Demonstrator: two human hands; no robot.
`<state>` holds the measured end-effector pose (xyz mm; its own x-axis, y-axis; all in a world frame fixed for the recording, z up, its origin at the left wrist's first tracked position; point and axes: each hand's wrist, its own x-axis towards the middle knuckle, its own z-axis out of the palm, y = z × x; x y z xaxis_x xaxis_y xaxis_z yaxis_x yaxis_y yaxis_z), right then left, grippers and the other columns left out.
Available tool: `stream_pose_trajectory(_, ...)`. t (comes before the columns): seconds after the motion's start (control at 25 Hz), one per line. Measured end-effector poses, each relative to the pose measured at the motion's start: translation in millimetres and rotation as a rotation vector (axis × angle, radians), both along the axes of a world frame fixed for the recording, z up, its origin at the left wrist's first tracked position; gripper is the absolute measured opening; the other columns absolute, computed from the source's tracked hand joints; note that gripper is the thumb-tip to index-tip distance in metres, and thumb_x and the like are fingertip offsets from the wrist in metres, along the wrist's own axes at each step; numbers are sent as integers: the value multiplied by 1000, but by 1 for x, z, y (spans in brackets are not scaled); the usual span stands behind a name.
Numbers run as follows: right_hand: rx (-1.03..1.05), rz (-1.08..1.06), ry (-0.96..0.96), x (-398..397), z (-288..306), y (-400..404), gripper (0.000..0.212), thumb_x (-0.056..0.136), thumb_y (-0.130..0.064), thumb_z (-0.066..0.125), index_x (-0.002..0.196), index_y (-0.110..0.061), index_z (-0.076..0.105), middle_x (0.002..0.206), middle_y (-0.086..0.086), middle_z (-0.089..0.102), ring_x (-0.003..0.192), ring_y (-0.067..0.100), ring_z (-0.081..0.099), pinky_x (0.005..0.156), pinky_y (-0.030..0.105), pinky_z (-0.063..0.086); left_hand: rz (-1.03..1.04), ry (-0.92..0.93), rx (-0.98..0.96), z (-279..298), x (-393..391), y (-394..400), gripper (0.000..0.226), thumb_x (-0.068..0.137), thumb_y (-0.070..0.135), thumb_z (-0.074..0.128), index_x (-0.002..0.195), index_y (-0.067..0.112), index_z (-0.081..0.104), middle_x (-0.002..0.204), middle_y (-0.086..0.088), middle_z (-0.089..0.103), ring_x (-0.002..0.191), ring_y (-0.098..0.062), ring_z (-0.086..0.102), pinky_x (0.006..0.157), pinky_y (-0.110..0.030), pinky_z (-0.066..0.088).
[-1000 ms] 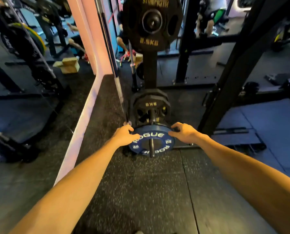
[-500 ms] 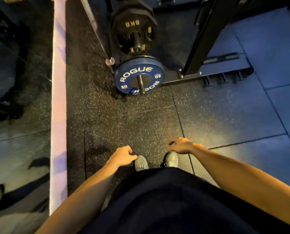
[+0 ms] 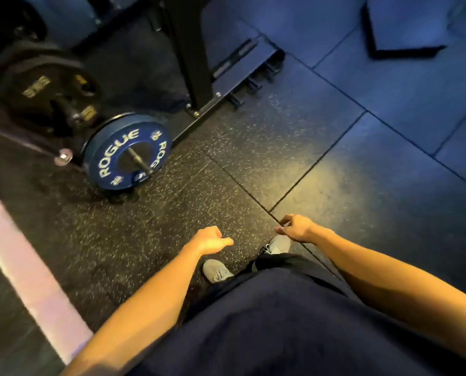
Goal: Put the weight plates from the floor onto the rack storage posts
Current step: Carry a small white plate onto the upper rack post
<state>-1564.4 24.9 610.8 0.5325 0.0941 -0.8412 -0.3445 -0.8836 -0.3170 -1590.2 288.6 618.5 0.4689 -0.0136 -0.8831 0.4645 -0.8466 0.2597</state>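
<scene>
From the head view, the only one I have, I am looking down at a dark speckled floor (image 3: 213,169) that is turning to blue tiles toward the upper right of the frame. In the left middle, the blue plate (image 3: 127,151) is sitting on a low post (image 3: 139,161) whose metal end is poking out through its centre hole; its lower edge is looking close to the floor, though I cannot tell if it is touching. Behind it, toward the upper left, a black plate (image 3: 46,89) is hanging on another post, blurred and dim. The rack upright (image 3: 189,55) is rising just right of those plates, with its foot (image 3: 226,85) running toward the upper middle. My left hand (image 3: 210,241) is hanging in the lower middle, fingers loosely curled with the thumb pointing right, holding nothing. My right hand (image 3: 295,227) is hanging just to the right of it, fingers relaxed and slightly curled, also holding nothing. Both hands are well apart from the blue plate. My shoes (image 3: 217,271) are showing below the hands. I am judging that the blue plate is done, since it is already on its post. I am seeing no loose plate on the floor in this frame; a dark flat mat (image 3: 405,25) is lying at the upper right, but that is no plate. Whatever is left is lying outside this view, so I am reckoning the next job is finding another plate.
</scene>
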Motion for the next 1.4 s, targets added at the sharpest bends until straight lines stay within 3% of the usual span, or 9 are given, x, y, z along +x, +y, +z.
stream_pose_trajectory(0.16, -10, -194, -35, 8, 1, -93, 51, 90, -41, 57, 130, -9, 52, 136, 11, 54, 123, 27, 52, 98, 30, 41, -209, 4, 26, 0, 62, -81, 60, 83, 54, 61, 127, 15, 52, 126, -6, 58, 118, -23, 53, 92, -31, 40)
stream_pose_trajectory(0.32, -9, -357, -77, 28, 3, -180, 49, 90, -41, 58, 123, -5, 55, 128, 15, 59, 116, 30, 55, 98, 36, 45, -360, -40, 51, 1, 127, -168, 53, 81, 53, 63, 121, 18, 55, 121, -6, 62, 113, -22, 55, 90, -30, 41)
stream_pose_trajectory(0.6, 51, -522, -87, 101, 3, -261, 54, 89, -41, 59, 131, -8, 51, 135, 11, 55, 121, 26, 53, 97, 29, 41, -505, -47, 66, 2, 230, -270, 44, 79, 52, 64, 109, 20, 58, 116, -3, 62, 104, -21, 56, 84, -30, 43)
stream_pose_trajectory(0.84, 29, -605, -69, 225, -11, -357, 53, 89, -41, 60, 130, -9, 52, 136, 10, 54, 122, 25, 53, 99, 31, 40, -583, -25, 59, -21, 369, -366, 47, 83, 53, 60, 114, 19, 57, 121, -4, 60, 109, -22, 54, 88, -32, 43)
stream_pose_trajectory(1.08, -8, -708, -119, 367, 10, -473, 52, 89, -41, 60, 130, -10, 52, 135, 11, 55, 120, 27, 54, 93, 30, 40, -619, -53, 16, 4, 546, -481, 45, 86, 53, 57, 114, 18, 56, 117, -3, 59, 106, -22, 54, 83, -32, 40)
stream_pose_trajectory(1.4, -53, -592, -100, 553, -14, -628, 50, 89, -42, 58, 126, -9, 55, 136, 11, 55, 122, 28, 52, 97, 32, 40, -573, -85, 30, -2, 739, -621, 45, 88, 52, 56, 117, 18, 56, 122, -5, 58, 110, -23, 53, 90, -35, 42)
